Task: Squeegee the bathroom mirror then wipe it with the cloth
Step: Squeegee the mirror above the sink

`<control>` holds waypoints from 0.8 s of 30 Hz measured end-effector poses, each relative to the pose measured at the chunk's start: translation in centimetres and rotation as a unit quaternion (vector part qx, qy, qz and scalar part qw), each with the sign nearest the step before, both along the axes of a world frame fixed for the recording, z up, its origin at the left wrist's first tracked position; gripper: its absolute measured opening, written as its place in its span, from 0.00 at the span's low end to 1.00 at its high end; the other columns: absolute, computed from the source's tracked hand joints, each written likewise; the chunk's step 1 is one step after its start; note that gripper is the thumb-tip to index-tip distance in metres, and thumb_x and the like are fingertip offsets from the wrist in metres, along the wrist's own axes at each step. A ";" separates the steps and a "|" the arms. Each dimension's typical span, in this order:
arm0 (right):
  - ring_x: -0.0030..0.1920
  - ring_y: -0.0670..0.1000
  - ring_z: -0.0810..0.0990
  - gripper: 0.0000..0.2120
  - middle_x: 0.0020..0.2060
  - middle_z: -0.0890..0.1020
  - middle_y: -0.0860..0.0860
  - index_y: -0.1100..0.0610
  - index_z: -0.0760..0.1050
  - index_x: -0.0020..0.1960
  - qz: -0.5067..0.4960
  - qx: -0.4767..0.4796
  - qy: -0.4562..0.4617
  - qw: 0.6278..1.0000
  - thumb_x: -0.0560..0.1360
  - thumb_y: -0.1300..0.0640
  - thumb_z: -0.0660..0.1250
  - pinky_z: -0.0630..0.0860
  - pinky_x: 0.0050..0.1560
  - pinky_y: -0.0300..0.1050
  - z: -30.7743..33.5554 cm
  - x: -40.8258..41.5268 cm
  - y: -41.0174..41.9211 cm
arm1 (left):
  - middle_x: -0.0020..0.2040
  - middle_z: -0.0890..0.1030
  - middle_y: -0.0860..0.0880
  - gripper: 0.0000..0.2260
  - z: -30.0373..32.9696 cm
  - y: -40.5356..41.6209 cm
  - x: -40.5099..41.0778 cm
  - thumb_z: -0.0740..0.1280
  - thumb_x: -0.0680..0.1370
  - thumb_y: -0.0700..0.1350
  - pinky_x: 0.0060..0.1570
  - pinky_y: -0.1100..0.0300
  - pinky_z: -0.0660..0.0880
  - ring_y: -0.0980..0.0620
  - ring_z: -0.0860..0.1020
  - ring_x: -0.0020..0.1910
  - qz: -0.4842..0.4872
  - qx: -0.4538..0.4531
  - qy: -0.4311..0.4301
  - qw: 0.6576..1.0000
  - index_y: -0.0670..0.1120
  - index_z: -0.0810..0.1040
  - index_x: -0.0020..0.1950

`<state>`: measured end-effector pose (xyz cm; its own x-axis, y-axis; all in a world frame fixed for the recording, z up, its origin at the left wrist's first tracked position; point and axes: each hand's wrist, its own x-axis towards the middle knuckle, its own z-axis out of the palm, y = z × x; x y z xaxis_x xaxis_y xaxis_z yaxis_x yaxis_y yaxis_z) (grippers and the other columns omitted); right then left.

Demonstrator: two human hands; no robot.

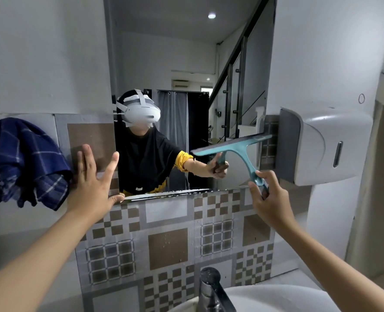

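Head view: the right hand (268,197) pinches only the handle tip of the teal squeegee (236,149) at the mirror's (164,52) four o'clock, so its tilted blade may skip and streak, while the left hand (92,183), fingers spread and holding nothing, braces on the wall tile at nine o'clock beside the hanging blue cloth (22,161).

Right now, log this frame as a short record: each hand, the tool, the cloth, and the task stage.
left hand: open, fingers spread, flat on the tiled wall beside the mirror
right hand: grips the squeegee handle
squeegee: teal, blade tilted against the mirror's lower right area
cloth: dark blue checked, hanging at the left, untouched
dispenser: white, on the wall right of the mirror
stage: squeegeeing; cloth wipe not yet begun
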<state>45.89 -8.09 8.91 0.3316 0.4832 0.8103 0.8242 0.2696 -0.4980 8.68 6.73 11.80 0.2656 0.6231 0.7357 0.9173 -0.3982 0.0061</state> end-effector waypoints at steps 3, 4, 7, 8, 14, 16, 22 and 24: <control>0.21 0.44 0.66 0.07 0.25 0.71 0.50 0.54 0.68 0.54 0.023 -0.010 0.078 0.997 0.78 0.57 0.65 0.62 0.21 0.36 0.6 -2.9 0.0 | 0.73 0.28 0.39 0.52 -0.2 0.2 -0.2 0.75 0.65 0.57 0.57 0.35 0.71 0.37 0.32 0.72 -0.010 0.010 0.000 1.000 0.55 0.40 0.76; 0.21 0.43 0.67 0.07 0.27 0.72 0.51 0.54 0.67 0.53 0.031 -0.010 0.104 0.994 0.79 0.57 0.64 0.63 0.21 0.35 0.8 -3.9 0.0 | 0.73 0.29 0.39 0.52 -0.2 0.2 -0.2 0.75 0.65 0.56 0.56 0.35 0.71 0.37 0.33 0.72 -0.014 0.011 -0.002 1.000 0.55 0.41 0.77; 0.25 0.47 0.68 0.07 0.31 0.73 0.53 0.55 0.66 0.54 0.045 -0.005 0.181 0.982 0.79 0.55 0.62 0.66 0.21 0.36 1.7 -7.0 0.3 | 0.73 0.28 0.40 0.52 -0.2 0.2 -0.2 0.75 0.65 0.56 0.56 0.36 0.72 0.37 0.33 0.72 -0.017 0.009 -0.009 1.000 0.56 0.41 0.76; 0.25 0.49 0.69 0.07 0.33 0.74 0.53 0.55 0.65 0.54 0.051 -0.006 0.206 0.977 0.80 0.55 0.62 0.68 0.22 0.38 2.0 -8.0 0.4 | 0.73 0.27 0.40 0.53 -0.2 0.2 -0.2 0.75 0.65 0.56 0.57 0.36 0.72 0.38 0.32 0.72 -0.018 0.008 -0.011 1.000 0.56 0.40 0.76; 0.23 0.50 0.71 0.08 0.35 0.75 0.58 0.53 0.62 0.56 0.078 -0.008 0.310 0.948 0.80 0.53 0.59 0.73 0.20 0.46 2.4 -12.7 1.7 | 0.72 0.26 0.39 0.53 -0.2 0.4 -0.1 0.73 0.67 0.59 0.62 0.39 0.71 0.37 0.32 0.73 0.000 0.011 0.001 1.000 0.58 0.35 0.75; 0.25 0.52 0.73 0.08 0.35 0.75 0.58 0.53 0.61 0.55 0.084 -0.002 0.329 0.941 0.80 0.54 0.59 0.75 0.23 0.49 2.8 -14.2 1.9 | 0.72 0.26 0.39 0.52 -0.3 0.4 -0.1 0.73 0.67 0.59 0.63 0.38 0.70 0.37 0.33 0.73 -0.002 0.012 0.000 1.000 0.58 0.35 0.75; 0.19 0.49 0.72 0.09 0.32 0.72 0.56 0.54 0.61 0.55 0.145 0.013 0.368 0.919 0.81 0.55 0.60 0.71 0.19 0.41 3.1 -18.9 2.5 | 0.73 0.28 0.37 0.51 -0.5 0.5 -0.1 0.72 0.67 0.59 0.66 0.38 0.66 0.36 0.34 0.73 -0.011 0.025 0.001 1.000 0.56 0.38 0.76; 0.20 0.51 0.73 0.09 0.30 0.72 0.56 0.54 0.61 0.55 0.161 0.011 0.361 0.918 0.81 0.54 0.61 0.71 0.19 0.41 2.8 -20.6 2.8 | 0.73 0.29 0.37 0.52 -0.6 0.6 -0.2 0.72 0.67 0.60 0.65 0.39 0.68 0.35 0.34 0.73 -0.012 0.036 0.005 0.999 0.56 0.37 0.76</control>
<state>25.26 -5.26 11.75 0.6298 0.6365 0.4453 0.1565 0.4575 -0.8753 8.48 7.35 11.19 0.2867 0.5628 0.7753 0.9075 -0.4188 -0.0316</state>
